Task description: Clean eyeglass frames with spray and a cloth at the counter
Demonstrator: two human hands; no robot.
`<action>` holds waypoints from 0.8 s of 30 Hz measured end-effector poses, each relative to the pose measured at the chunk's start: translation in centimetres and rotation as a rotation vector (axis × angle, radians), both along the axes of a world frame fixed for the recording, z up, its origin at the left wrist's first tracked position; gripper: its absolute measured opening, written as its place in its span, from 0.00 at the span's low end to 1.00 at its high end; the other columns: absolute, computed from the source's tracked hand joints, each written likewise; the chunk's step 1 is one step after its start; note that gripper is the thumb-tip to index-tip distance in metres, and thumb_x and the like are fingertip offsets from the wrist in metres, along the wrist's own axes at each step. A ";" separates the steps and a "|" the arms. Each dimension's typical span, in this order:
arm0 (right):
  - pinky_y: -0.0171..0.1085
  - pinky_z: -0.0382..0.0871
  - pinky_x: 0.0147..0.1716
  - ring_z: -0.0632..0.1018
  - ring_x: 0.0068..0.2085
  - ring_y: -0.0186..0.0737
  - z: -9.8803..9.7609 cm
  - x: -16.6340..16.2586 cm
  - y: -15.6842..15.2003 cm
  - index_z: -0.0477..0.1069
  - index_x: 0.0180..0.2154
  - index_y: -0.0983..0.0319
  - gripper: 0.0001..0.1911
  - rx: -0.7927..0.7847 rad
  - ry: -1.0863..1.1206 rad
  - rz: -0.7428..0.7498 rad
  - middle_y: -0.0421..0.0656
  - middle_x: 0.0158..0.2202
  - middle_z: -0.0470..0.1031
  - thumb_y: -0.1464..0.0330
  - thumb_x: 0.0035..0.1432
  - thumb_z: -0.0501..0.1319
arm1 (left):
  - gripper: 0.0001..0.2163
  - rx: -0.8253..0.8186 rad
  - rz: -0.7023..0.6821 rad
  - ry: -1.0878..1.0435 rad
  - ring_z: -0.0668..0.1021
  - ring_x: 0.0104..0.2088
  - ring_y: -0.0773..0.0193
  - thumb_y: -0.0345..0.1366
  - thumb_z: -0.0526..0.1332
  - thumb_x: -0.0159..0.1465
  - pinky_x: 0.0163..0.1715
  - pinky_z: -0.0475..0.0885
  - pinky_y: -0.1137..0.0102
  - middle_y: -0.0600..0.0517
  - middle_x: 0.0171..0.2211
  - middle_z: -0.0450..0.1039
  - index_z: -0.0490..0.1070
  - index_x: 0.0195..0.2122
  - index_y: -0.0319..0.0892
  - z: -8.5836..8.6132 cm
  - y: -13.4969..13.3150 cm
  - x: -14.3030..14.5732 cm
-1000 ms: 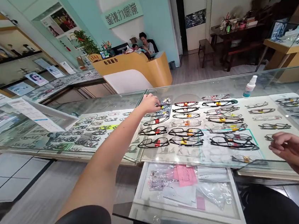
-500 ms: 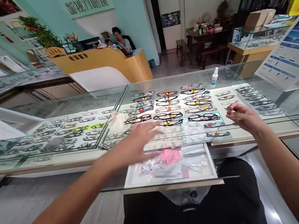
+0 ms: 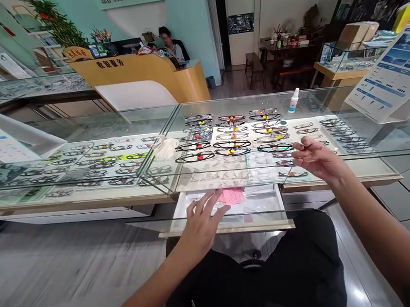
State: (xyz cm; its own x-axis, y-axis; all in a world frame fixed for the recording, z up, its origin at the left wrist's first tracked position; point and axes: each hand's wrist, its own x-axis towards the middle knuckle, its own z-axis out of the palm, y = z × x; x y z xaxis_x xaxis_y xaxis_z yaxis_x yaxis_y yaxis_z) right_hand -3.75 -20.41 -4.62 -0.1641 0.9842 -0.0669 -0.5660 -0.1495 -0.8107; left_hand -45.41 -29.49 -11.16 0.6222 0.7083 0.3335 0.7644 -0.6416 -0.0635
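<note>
My left hand (image 3: pixel 202 219) hovers over the near part of the pulled-out drawer (image 3: pixel 287 215), fingers spread and holding nothing. In the drawer lie a pink paper slip (image 3: pixel 232 195) and clear plastic packets, partly behind that hand. Above the right part of the glass counter, my right hand (image 3: pixel 321 161) is raised with its fingers curled in; something small may be between them, too small to make out. Just left of it, black-framed glasses (image 3: pixel 275 148) lie in a row of frames. More glasses (image 3: pixel 231 144) with red and yellow tags are close by.
A white spray bottle (image 3: pixel 293 100) stands on the glass. Printed stand-up cards rise at the right (image 3: pixel 394 75) and left (image 3: pixel 1 138). A cream cloth (image 3: pixel 165 148) lies left of the frames. Beyond the counter, a person (image 3: pixel 173 44) sits behind a yellow desk (image 3: pixel 137 70).
My left hand has come down and back from above the glasses to the drawer. My right hand has shifted slightly left, its fingers turned. The view has tilted a little.
</note>
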 end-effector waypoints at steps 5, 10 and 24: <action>0.31 0.66 0.31 0.62 0.32 0.29 1.9 -3.8 -2.6 0.68 0.33 0.59 0.23 -0.030 0.117 0.101 0.37 0.38 0.65 0.86 0.35 0.69 | 0.14 0.213 0.111 -0.141 0.77 0.46 0.52 0.19 0.59 0.67 0.48 0.65 0.59 0.43 0.45 0.79 0.79 0.41 0.44 -3.5 1.0 0.7; 0.30 0.68 0.31 0.65 0.31 0.27 1.6 -6.5 -4.2 0.65 0.33 0.59 0.25 -0.065 0.286 0.146 0.37 0.38 0.65 0.87 0.38 0.70 | 0.11 0.278 0.127 -0.156 0.77 0.41 0.53 0.20 0.60 0.68 0.45 0.67 0.60 0.44 0.40 0.77 0.79 0.42 0.42 -7.2 3.0 2.6; 0.29 0.69 0.31 0.67 0.31 0.26 0.7 -9.9 -5.5 0.57 0.32 0.58 0.26 -0.116 0.461 0.227 0.36 0.38 0.63 0.86 0.42 0.69 | 0.22 -0.013 0.223 -0.256 0.64 0.77 0.34 0.29 0.61 0.71 0.66 0.70 0.45 0.30 0.78 0.57 0.72 0.66 0.37 -9.3 4.9 5.5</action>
State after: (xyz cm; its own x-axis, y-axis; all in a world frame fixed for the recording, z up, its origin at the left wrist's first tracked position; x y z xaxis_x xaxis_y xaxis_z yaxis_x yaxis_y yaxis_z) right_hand -13.70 -25.95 -3.97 -0.4102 0.9109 -0.0439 -0.8029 -0.3836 -0.4562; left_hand -39.91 -24.57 -20.48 0.3487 0.8228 0.4489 0.8762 -0.4562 0.1555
